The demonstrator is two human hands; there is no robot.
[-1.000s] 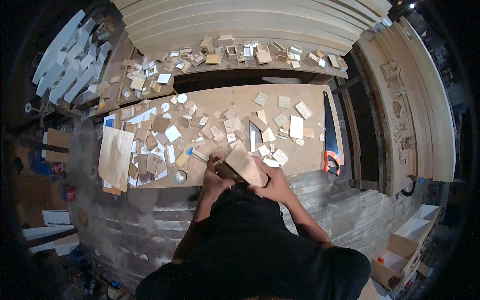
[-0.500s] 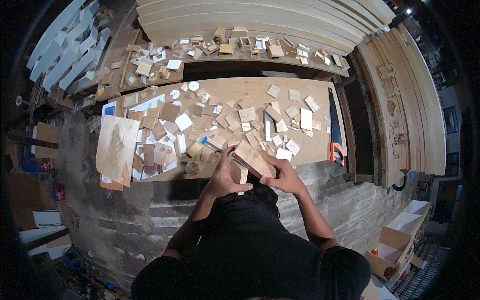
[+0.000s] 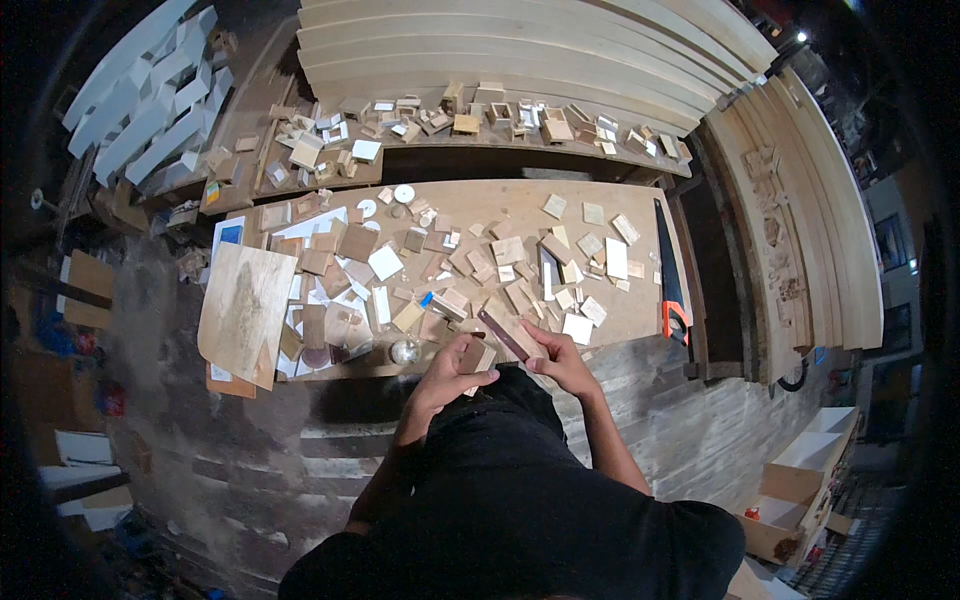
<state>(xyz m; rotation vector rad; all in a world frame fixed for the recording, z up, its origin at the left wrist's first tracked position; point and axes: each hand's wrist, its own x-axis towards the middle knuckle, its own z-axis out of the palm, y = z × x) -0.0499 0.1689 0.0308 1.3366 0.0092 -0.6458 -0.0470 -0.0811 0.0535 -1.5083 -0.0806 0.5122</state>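
Observation:
Close to my body, at the table's near edge, my left hand (image 3: 438, 384) grips a small wooden block (image 3: 479, 362) with its thumb along the near side. My right hand (image 3: 567, 368) pinches the lower end of a flat wooden piece (image 3: 513, 334) that has a dark reddish-brown long edge. The piece is tilted up toward the left, and a narrow gap separates it from the block. Just beyond both hands, wood offcuts (image 3: 507, 250) are scattered over the plywood tabletop (image 3: 480, 203).
A handsaw (image 3: 672, 270) with an orange-and-black handle lies at the table's right side. A larger thin wooden board (image 3: 245, 310) overhangs the left end. A clear round jar (image 3: 404, 352) stands at the near edge. Behind, a shelf (image 3: 430, 165) carries small wooden boxes; stacked boards (image 3: 820, 230) stand right.
My hands have drawn slightly apart, so the wooden piece and the block, which were close against each other, are now separate. The view has shifted a little, with the table lower in it.

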